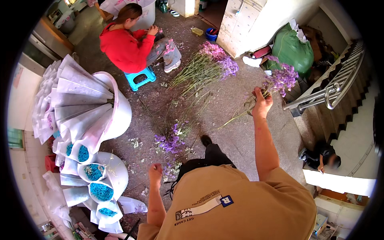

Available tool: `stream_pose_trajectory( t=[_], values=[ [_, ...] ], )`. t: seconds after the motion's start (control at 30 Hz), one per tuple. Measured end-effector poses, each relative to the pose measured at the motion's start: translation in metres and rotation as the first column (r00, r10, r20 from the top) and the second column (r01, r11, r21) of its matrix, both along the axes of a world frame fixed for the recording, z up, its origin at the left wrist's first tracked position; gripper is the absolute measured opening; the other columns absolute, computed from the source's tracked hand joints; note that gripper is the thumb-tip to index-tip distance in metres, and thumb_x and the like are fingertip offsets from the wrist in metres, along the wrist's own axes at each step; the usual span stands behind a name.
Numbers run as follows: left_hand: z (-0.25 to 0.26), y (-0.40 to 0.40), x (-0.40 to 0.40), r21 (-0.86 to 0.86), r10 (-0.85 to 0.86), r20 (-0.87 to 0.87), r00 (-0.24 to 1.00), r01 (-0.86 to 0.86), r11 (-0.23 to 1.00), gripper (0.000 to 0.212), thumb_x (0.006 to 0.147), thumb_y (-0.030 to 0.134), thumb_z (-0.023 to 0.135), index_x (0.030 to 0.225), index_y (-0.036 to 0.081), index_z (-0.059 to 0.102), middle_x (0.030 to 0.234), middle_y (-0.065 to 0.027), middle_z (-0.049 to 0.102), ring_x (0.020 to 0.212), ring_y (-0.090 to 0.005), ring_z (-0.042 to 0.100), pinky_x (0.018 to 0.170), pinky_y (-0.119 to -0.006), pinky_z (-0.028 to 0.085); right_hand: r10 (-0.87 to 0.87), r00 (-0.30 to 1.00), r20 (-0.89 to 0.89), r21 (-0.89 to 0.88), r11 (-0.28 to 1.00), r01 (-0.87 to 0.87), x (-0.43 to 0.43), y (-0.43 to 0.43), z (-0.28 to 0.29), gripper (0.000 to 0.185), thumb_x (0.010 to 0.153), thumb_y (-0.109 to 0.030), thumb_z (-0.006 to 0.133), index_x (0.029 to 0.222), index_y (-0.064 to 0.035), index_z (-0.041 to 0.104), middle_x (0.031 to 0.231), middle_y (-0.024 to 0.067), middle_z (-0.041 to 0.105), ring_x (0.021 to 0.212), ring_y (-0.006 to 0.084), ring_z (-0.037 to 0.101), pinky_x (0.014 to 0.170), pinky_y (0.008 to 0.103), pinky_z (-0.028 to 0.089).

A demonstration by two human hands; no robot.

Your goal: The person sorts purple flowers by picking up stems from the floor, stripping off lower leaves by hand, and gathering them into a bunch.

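Raised out to the right, my right hand [262, 103] grips the stems of a purple statice sprig [280, 78]. Its blooms stand above my fingers, and a long green stem trails down to the left. My left hand [155, 174] hangs low by my side with its fingers curled in, and nothing shows in it. Loose purple statice [171, 139] lies on the floor just beyond that hand. Farther ahead, a larger heap of long-stemmed pink and purple flowers [207, 64] is spread on the floor.
White tubs [121, 111] at left hold paper-wrapped bouquets [81, 87], some with blue blooms [102, 192]. A person in red [126, 45] sits on a blue stool [140, 78]. Right are a green sack [292, 51], a metal stair railing [330, 96] and another person [324, 156].
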State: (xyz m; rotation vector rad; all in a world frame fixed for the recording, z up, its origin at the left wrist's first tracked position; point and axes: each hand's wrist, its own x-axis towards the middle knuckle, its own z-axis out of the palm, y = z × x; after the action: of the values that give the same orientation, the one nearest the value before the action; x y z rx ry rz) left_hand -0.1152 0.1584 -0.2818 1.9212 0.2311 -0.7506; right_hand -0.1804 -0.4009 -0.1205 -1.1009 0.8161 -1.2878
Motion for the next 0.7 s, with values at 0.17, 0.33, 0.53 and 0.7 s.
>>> stream_pose_trajectory(
  t=[0.17,0.33,0.53,0.7],
  values=[
    [-0.085,0.053,-0.104,0.107,0.319,-0.247,0.915,-0.302,0.947,0.012,0.090,0.005,0.050,0.092,0.005,0.062,0.059,-0.0035,0.054,0.045,-0.0127,0.048,0.040,-0.028,0.034,0.067,0.997,0.030,0.139,0.988,-0.070,0.082,-0.114,-0.055,0.010,0.081,-0.006,0.073,0.084,-0.0014,0.064,0.074,0.0024,0.063,0.063,0.0128,0.057,0.057,0.0283,0.044],
    [-0.041,0.077,-0.169,0.536,0.407,-0.416,0.813,-0.142,0.832,0.015,0.086,0.006,0.049,0.086,0.005,0.064,0.061,-0.0058,0.058,0.051,-0.0152,0.055,0.044,-0.030,0.040,0.151,0.898,-0.412,0.425,0.904,0.044,0.178,-0.293,-0.176,0.031,0.084,-0.025,0.075,0.102,-0.0051,0.059,0.081,0.0050,0.060,0.073,0.0165,0.052,0.059,0.0353,0.041],
    [-0.058,0.057,-0.290,0.624,0.461,-0.588,0.664,0.011,0.781,0.019,0.089,0.011,0.050,0.086,0.003,0.066,0.064,-0.0081,0.062,0.054,-0.0192,0.058,0.049,-0.034,0.045,0.254,0.068,-0.965,0.175,0.814,-0.554,0.246,-0.253,-0.438,0.046,0.078,-0.037,0.078,0.111,-0.0086,0.063,0.090,0.0081,0.071,0.081,0.0216,0.067,0.071,0.0377,0.051],
    [-0.100,0.038,-0.366,0.388,0.134,-0.822,0.553,0.373,0.843,0.117,0.054,0.037,0.095,0.146,0.003,0.031,0.137,-0.0276,0.049,0.120,-0.0332,0.055,0.087,-0.042,0.051,0.072,-0.552,-0.831,0.556,0.118,-0.823,0.243,-0.030,-0.606,0.048,0.081,-0.046,0.072,0.105,-0.0048,0.067,0.110,0.0157,0.067,0.107,0.0331,0.063,0.090,0.0451,0.050]
  ],
)
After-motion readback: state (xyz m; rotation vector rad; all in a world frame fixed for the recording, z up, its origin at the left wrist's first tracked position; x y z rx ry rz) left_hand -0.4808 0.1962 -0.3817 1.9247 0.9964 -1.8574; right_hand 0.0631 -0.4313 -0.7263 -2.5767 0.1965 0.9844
